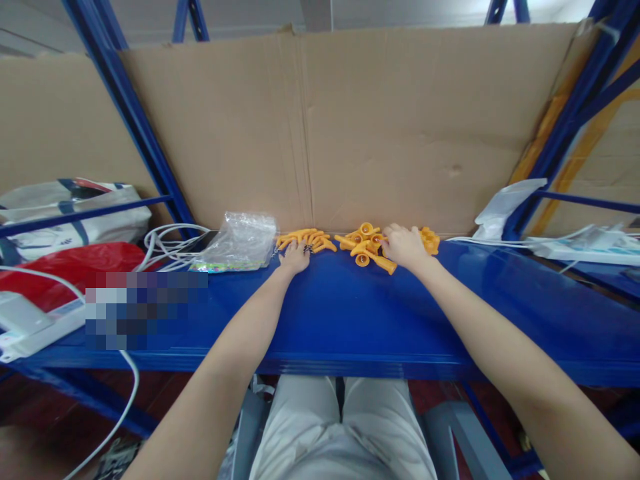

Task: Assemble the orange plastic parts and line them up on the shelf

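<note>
At the back of the blue shelf, my left hand (296, 257) rests palm down, its fingers spread over a row of slim, curved orange pieces (323, 241). Small metal chains show beside its fingers. My right hand (403, 247) is bent over a pile of orange plastic pieces, its fingers closed around part of it. Left of that hand lie several orange pieces with round, cup-like ends (363, 260). More orange pieces (430, 240) stick out to its right. The right fingertips are partly hidden, so the exact piece in them is unclear.
A clear plastic bag (243, 243) lies left of the orange pieces. White cables (167, 243), a red bag (100, 267) and a power strip (45, 333) are farther left. Cardboard (400, 133) stands behind; white packaging (505, 207) and another strip (590, 247) are at right.
</note>
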Motion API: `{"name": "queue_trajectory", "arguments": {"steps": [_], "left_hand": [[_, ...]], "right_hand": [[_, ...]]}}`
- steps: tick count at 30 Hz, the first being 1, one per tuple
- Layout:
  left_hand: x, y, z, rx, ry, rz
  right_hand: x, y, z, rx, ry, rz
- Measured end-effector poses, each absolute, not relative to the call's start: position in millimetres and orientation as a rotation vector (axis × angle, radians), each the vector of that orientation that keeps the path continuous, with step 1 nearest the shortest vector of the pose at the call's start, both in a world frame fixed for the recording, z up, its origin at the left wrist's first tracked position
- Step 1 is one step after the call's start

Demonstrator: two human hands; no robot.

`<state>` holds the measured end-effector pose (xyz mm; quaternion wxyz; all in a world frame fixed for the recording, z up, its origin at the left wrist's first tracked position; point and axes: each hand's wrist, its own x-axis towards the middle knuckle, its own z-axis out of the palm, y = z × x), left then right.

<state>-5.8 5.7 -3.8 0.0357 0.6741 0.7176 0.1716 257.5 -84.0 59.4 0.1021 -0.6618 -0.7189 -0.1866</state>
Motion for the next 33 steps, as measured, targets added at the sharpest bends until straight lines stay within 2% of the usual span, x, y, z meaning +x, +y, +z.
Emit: {"name": "queue_trajectory", "arguments": {"steps": [9, 16, 20, 24, 29, 33], "left_hand": [[-8.9, 13.5, -13.4, 2.134, 2.137, 0.781], [-8.7, 12.5, -12.1, 2.088, 2.181, 0.829], [-4.0, 6.7, -4.0, 2.256, 2.103, 0.988], [9.9, -7.3, 5.4, 2.667, 1.724, 1.164], [38.9, -33.8, 9.9, 3.06, 1.276, 1.025], [50.9, -42.7, 10.4, 3.137, 1.216, 0.943]], "right_hand": [[247.9, -77.1, 37.8, -2.069, -2.367, -0.284], [251.2, -73.6, 34.9, -2.038, -2.297, -0.219], [252.5, -74.5, 39.7, -2.011, -2.245, -0.285], [250.1, -76.8, 43.9, -1.945, -2.233, -0.394], [247.4, -79.7, 44.8, -1.651, -2.314, -0.534], [248.3, -79.3, 43.7, -1.347, -2.368, -0.637]]}}
